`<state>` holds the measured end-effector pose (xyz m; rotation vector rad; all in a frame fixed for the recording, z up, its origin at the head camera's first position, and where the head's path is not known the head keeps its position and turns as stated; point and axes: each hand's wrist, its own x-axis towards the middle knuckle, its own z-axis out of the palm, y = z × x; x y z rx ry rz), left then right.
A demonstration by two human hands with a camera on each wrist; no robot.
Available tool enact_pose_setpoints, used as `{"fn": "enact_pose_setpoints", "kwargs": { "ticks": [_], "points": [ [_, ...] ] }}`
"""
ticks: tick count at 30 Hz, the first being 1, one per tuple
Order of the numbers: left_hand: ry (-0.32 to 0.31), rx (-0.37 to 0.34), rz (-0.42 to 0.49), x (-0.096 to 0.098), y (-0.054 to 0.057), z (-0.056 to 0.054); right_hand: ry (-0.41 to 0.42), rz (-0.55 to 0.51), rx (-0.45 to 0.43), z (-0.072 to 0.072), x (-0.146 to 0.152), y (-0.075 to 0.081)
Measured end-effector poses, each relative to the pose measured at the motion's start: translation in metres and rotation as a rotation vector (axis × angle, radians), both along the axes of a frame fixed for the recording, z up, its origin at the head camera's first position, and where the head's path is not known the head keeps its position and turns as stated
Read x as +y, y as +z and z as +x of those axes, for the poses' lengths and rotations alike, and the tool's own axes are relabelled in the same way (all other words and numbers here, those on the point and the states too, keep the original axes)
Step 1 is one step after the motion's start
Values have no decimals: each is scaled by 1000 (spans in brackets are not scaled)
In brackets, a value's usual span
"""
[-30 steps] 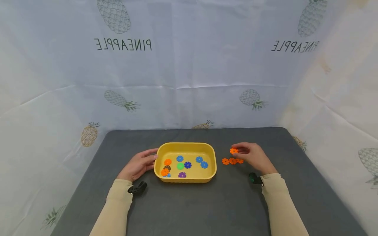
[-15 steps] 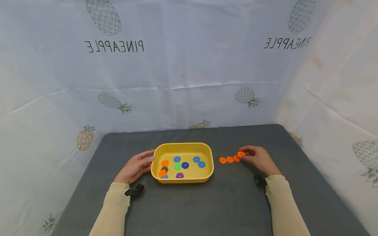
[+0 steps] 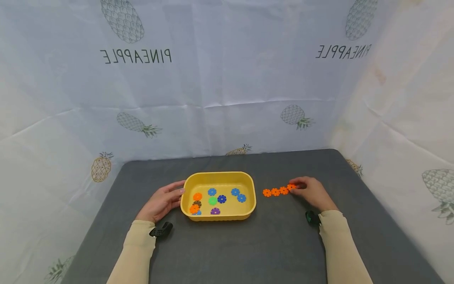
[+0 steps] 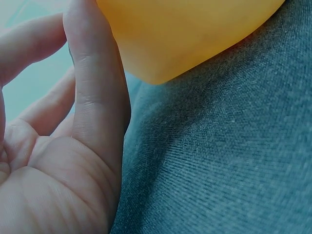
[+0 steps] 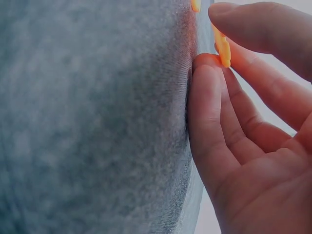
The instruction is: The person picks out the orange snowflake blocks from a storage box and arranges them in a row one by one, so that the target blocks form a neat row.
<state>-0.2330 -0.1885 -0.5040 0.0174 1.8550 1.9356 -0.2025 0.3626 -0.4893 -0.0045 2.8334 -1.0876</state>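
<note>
In the head view a yellow plastic tray (image 3: pixel 218 217) holds notched toy discs in several colours. My left hand (image 3: pixel 159 203) rests against its left end, fingers fairly straight. The left wrist view shows the thumb (image 4: pixel 92 73) up against the yellow wall. To the right of the tray, several orange notched discs (image 3: pixel 275 192) lie in a slanting row. At the row's right end my right hand (image 3: pixel 313 193) pinches an orange disc (image 3: pixel 291 187) between thumb and fingers. In the right wrist view this disc (image 5: pixel 223 51) stands edge-on, low by the table.
Inside the tray lie blue discs (image 3: pixel 235 192), a green disc (image 3: pixel 213 200), a purple disc (image 3: pixel 215 211), a brown one and two orange ones. The dark grey table (image 3: pixel 227 248) ends at the back against a pale pineapple-print curtain (image 3: pixel 227 130).
My right hand has brought its orange disc down and to the right, from above the row to the row's right end. The left hand stays at the tray; the head view has shifted slightly.
</note>
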Motion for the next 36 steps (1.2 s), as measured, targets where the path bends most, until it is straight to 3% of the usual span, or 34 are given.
{"fn": "enact_pose_setpoints", "kwargs": {
  "ticks": [17,36],
  "points": [
    [8,-14,-5,1,2,-1,-9,58,-18,-6,1,-3],
    [2,-17,-4,0,3,-1,-11,41,-36,-7,0,-1]
  ]
}}
